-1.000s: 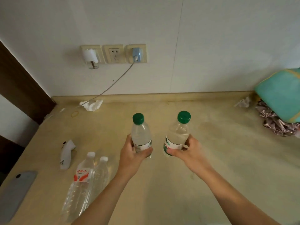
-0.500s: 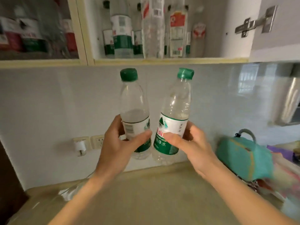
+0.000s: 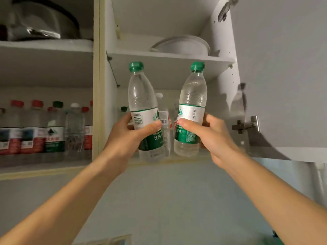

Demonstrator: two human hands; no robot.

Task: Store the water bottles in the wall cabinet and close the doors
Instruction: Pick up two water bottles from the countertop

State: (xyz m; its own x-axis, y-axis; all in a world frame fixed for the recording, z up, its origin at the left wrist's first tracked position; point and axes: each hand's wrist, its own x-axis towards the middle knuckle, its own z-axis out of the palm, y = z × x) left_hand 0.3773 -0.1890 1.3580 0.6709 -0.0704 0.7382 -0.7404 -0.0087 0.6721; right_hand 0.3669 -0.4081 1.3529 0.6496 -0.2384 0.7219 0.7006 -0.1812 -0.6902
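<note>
Your left hand (image 3: 123, 137) gripped round one green-capped bottle (image 3: 144, 110), right hand (image 3: 210, 137) round another (image 3: 192, 110), before the open wall cabinet (image 3: 169, 58).

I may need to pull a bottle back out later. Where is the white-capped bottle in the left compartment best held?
Take the white-capped bottle round its clear midsection, grip coming straight from the front: it stands upright, with neighbouring bottles close on both sides.

1. Clear, glossy plastic bottle with green ribbed cap (image 3: 143, 96), gripped by the left hand (image 3: 123, 138): smooth printed film label.
2. Matching clear plastic bottle (image 3: 192, 96), gripped by the right hand (image 3: 214, 138): same finish.
3. Matt white laminate cabinet door (image 3: 283, 68), right of the hands.
4. Shiny metal hinge (image 3: 245, 125), beside the right hand.
</note>
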